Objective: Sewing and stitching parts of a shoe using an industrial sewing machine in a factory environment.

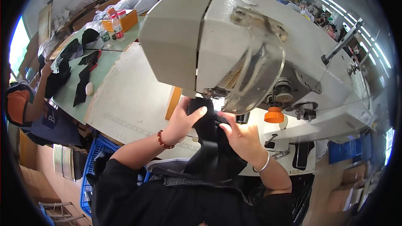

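A length of black fabric [206, 126] rises from my lap to the needle area of a large off-white sewing machine [176, 37]. My left hand [184, 120], with a beaded bracelet at the wrist, grips its left edge, thumb lying on top. On the other edge my right hand [240, 134], wearing a light bangle, pinches the cloth between thumb and fingers. Both hands are close under the machine head, whose needle I cannot make out. The lower end of the cloth drapes over a grey piece of fabric [167, 166] at my lap.
An orange tension knob [274, 115] sits right of my right hand. A phone-like black object [302, 155] lies on the table's right. Bottles [117, 28] and black cut pieces [83, 81] lie on the green table at left, where another person [31, 104] works. A blue crate [100, 147] stands below.
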A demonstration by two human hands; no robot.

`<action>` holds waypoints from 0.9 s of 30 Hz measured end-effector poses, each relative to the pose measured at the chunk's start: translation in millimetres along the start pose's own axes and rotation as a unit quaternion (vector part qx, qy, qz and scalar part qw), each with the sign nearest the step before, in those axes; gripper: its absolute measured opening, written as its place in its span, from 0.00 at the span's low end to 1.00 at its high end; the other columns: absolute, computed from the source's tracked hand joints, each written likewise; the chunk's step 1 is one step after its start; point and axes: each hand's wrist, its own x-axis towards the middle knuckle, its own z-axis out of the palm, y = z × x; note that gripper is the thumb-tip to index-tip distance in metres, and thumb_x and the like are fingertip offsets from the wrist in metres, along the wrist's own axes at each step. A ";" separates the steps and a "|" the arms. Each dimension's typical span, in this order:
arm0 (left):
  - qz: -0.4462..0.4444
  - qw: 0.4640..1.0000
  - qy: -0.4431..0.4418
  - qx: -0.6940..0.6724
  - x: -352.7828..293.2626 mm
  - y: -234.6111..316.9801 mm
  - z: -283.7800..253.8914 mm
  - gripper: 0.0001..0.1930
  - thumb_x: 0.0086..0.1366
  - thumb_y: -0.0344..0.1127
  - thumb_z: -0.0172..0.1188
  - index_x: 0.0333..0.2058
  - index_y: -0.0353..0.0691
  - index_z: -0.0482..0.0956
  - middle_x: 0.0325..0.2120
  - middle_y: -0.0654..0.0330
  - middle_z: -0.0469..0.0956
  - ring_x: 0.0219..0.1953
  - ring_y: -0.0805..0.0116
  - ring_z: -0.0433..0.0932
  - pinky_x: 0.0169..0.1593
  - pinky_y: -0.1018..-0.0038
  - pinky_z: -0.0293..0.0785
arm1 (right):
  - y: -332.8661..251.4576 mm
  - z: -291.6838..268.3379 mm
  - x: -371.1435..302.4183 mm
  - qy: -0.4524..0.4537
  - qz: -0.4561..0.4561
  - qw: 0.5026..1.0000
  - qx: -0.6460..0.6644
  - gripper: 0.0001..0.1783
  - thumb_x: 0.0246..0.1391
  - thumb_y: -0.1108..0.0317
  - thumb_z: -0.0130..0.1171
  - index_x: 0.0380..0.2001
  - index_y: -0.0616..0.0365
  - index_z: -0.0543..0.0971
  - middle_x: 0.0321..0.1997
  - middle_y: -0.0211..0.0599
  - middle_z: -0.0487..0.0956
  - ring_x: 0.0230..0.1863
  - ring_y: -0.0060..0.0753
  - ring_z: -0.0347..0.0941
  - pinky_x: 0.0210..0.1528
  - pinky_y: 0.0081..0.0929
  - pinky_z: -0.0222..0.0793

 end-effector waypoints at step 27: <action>0.441 0.652 -0.241 0.567 -1.3 65.6 -12.1 0.19 0.60 0.34 0.66 0.51 0.42 0.84 0.53 0.48 0.76 0.57 0.51 0.79 0.65 0.52 0.75 | 13.8 2.4 12.9 0.124 -0.059 0.983 0.123 0.10 0.46 0.73 0.70 0.35 0.55 0.85 0.28 0.35 0.83 0.25 0.43 0.80 0.26 0.36 0.74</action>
